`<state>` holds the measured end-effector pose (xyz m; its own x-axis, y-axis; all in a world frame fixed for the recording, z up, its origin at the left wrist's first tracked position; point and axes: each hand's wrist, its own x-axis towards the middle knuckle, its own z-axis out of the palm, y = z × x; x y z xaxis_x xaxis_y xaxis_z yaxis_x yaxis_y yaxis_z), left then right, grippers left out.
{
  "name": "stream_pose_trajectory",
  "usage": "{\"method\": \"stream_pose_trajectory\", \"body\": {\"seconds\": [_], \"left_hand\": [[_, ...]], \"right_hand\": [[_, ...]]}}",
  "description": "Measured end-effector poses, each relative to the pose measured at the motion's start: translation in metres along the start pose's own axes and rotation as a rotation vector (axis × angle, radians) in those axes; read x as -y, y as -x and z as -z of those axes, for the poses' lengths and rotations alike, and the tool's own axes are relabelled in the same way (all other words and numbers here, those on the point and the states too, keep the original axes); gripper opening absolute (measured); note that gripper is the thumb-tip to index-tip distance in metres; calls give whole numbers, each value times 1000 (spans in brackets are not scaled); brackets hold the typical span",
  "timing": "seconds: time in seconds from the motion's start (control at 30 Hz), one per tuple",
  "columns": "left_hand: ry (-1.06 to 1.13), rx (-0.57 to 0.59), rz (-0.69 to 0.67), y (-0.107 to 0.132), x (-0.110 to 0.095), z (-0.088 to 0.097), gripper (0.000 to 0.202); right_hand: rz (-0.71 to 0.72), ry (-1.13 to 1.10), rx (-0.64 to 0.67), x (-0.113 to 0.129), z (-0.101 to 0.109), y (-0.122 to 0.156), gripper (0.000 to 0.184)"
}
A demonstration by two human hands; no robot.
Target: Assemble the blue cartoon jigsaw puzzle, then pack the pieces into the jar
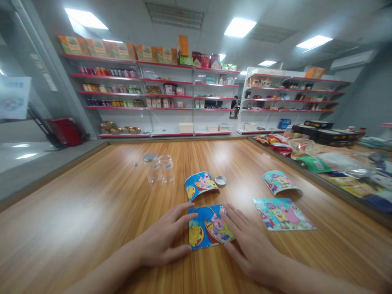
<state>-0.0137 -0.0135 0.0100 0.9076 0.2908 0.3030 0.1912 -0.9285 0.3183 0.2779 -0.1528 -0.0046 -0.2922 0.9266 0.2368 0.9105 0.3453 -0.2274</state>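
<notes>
Flat on the wooden table lies a blue cartoon card (211, 226) with a burger and a pink figure in a boat. My left hand (165, 234) touches its left edge, fingers spread. Across its right side rests my right hand (248, 241), fingers stretched out and covering part of the picture. Just behind it stands a curved card (202, 184) with the same blue print, arched up off the table. A silver lid (221, 181) sits beside that curved card. To the right are a flat light-blue cartoon card (283, 214) and a matching curved one (280, 183).
Two clear jars stand at the back left: a jar with a silver lid (150, 167) and an uncapped jar (166, 168). A tiny object (136, 164) lies left of them. Packaged goods (315, 163) crowd beyond the table's right edge. Stocked shelves (170, 96) line the back.
</notes>
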Motion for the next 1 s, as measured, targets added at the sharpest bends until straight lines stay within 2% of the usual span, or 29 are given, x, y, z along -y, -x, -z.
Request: {"method": "stream_pose_trajectory", "body": {"seconds": [0.07, 0.2, 0.37, 0.43, 0.5, 0.53, 0.57, 0.63, 0.67, 0.73, 0.83, 1.0], "left_hand": [[-12, -21, -77, -1, -3, 4, 58], [19, 51, -205, -6, -9, 7, 45], [110, 47, -248, -9, -17, 7, 32], [118, 49, -253, -8, -19, 8, 31], [119, 46, -252, -6, -20, 7, 34], [122, 18, -246, -5, -20, 6, 36], [125, -38, -238, -4, -20, 5, 35], [122, -215, -229, -2, -21, 1, 20], [108, -309, -241, -2, -21, -1, 12], [58, -424, -297, -3, -21, -4, 23], [4, -428, -349, -3, -19, -8, 32], [16, -369, -318, 0, -16, -11, 35]], "right_hand": [[34, -26, 56, 1, 3, -2, 58], [42, -39, 71, 0, 7, -2, 55], [106, -49, 52, 2, 8, 0, 54], [116, -195, 10, 1, 10, -1, 43], [16, -507, -84, -2, 13, -3, 29], [-64, -668, -137, -4, 15, -4, 33], [-147, -804, -179, -8, 16, -6, 45], [-265, -971, -216, -15, 18, -9, 71], [-290, -1021, -208, -18, 19, -10, 77], [-318, -1140, -165, -23, 17, -13, 78], [-317, -1253, -84, -24, 8, -16, 78], [-278, -1300, -9, -26, -6, -19, 80]]}}
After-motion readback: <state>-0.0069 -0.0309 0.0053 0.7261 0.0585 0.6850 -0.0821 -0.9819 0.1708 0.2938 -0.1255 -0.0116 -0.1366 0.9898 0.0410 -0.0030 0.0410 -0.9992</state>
